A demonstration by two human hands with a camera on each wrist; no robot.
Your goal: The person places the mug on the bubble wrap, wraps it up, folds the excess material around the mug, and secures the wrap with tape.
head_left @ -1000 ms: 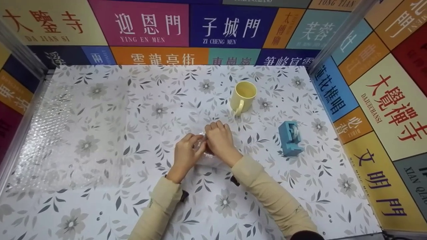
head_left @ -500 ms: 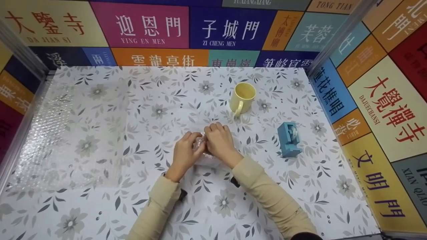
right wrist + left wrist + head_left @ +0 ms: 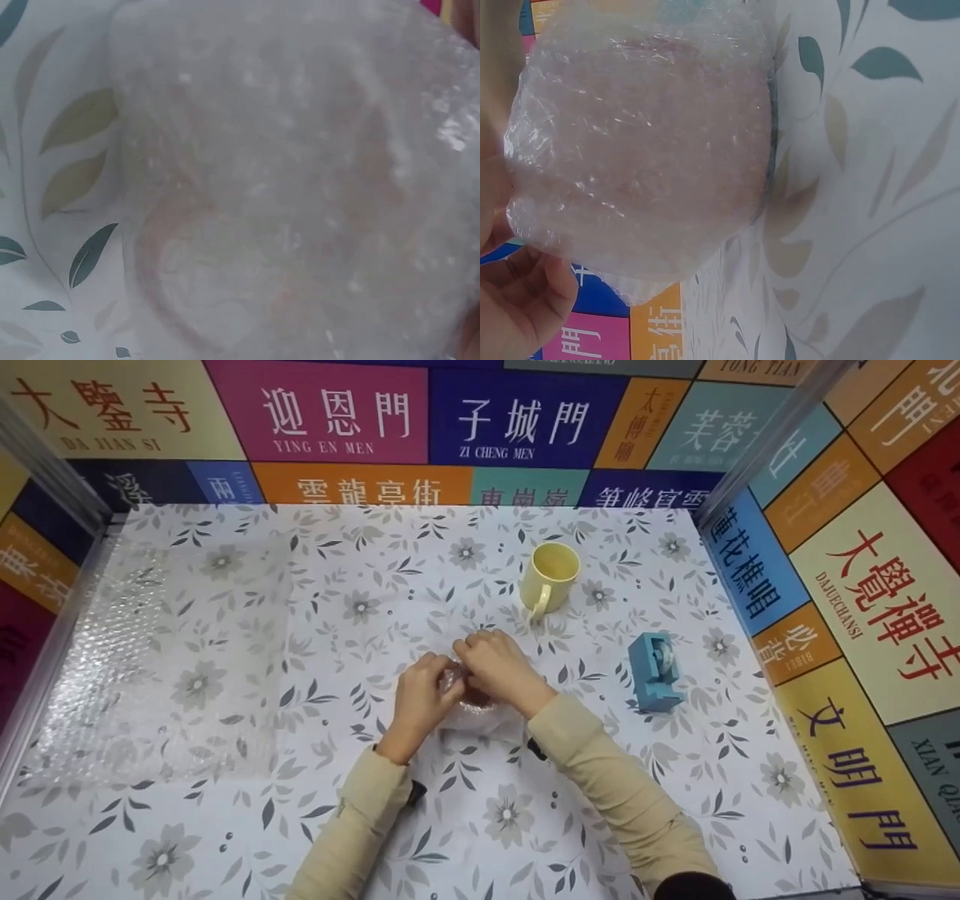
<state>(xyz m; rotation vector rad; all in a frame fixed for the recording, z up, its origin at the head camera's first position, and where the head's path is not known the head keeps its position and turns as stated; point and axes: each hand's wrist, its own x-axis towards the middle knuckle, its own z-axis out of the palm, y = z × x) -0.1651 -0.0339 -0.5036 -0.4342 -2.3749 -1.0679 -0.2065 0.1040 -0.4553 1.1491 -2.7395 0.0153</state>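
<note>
A pinkish mug (image 3: 645,150) stands upright on the table, wrapped in clear bubble wrap (image 3: 480,724); a handle-like curve (image 3: 154,262) shows blurred through the plastic in the right wrist view. At the mug's top, my left hand (image 3: 424,697) pinches a gathered edge of the wrap between thumb and fingers. Beside it, my right hand (image 3: 501,667) has its fingers curled over the wrap's far upper edge. A reddish-brown opening shows between the hands. The right fingertips are partly hidden in the head view.
Behind the hands stands a yellow mug (image 3: 546,583), its handle toward me. To the right is a blue tape dispenser (image 3: 652,675). A flat sheet of bubble wrap (image 3: 172,675) covers the left of the flowered table (image 3: 360,847). Printed panels (image 3: 330,420) wall the back and sides.
My right hand has tilted, its fingers shifting slightly left and its wrist right, so more of the wrapped mug's opening shows. My left hand keeps its pinch almost in place.
</note>
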